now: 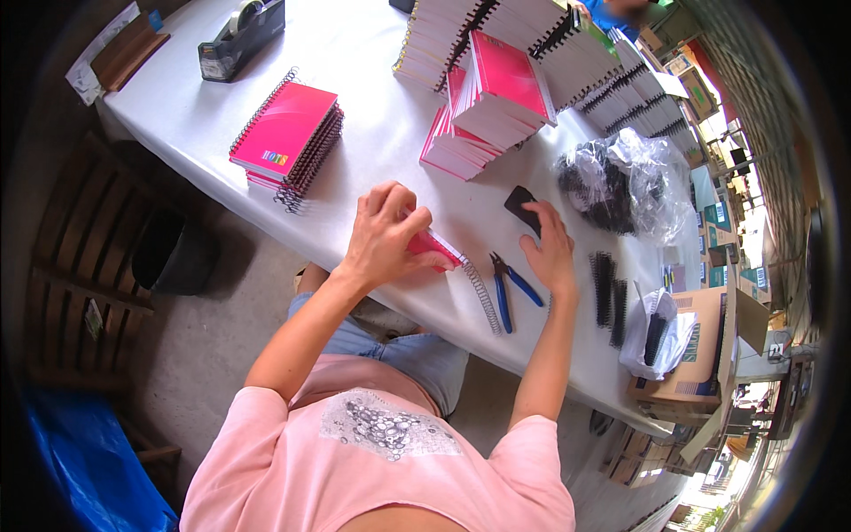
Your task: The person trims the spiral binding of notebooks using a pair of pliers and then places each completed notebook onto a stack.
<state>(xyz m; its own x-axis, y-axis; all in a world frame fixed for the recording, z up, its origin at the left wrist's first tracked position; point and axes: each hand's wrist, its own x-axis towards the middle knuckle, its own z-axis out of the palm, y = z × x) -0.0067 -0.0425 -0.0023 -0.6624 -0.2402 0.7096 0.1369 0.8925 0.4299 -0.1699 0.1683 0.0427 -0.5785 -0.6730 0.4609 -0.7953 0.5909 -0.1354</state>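
Observation:
My left hand (383,238) grips a small red notebook (425,241) at the table's front edge, thumb along its near side. A metal spiral coil (481,297) runs out from the notebook's right end and curves toward me over the table. To the right, my right hand (551,246) has its fingers apart, with the fingertips by a flat black object (519,204); whether they touch it I cannot tell. Cutting pliers (503,288) with blue handles lie between the coil and my right hand, jaws pointing away from me.
Spiral-bound red notebooks (288,129) are stacked at left, behind them a tape dispenser (241,40). Unbound red-covered books (496,89) form a tall pile beyond my hands. At right are a clear plastic bag (651,182), black coils (605,288) and a cardboard box (700,341). Another person (612,16) is at the far side.

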